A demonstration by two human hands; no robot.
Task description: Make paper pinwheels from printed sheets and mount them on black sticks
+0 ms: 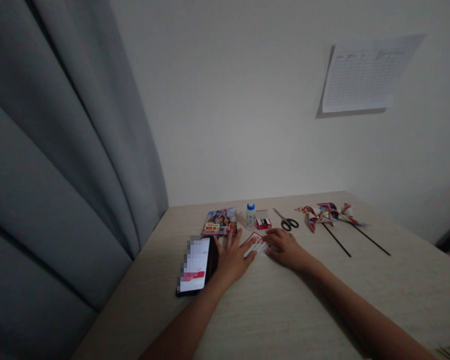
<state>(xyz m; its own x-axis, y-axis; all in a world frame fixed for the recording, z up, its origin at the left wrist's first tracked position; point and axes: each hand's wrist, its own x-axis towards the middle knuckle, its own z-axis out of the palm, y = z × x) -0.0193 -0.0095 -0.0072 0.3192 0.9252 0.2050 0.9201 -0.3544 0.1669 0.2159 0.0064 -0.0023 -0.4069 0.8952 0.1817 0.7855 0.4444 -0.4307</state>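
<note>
A small piece of white paper (255, 244) with a red border and red print lies flat on the table, tilted like a diamond. My left hand (230, 257) rests with spread fingers, thumb and index tip on the paper's left side. From the right, my right hand (287, 248) lays its slightly bent fingers on the paper's other edge. Both hands are open, pressing rather than gripping. Left of my left hand lies a phone (195, 265) in a dark flip case, its screen lit and partly pixelated.
Behind the hands are a colourful magazine (220, 222), a blue-capped white bottle (251, 216), a small red box (263, 223) and black-handled scissors (286, 220). Two paper pinwheels (318, 216) on black sticks lie right. A grey curtain (71, 165) borders the table's left side.
</note>
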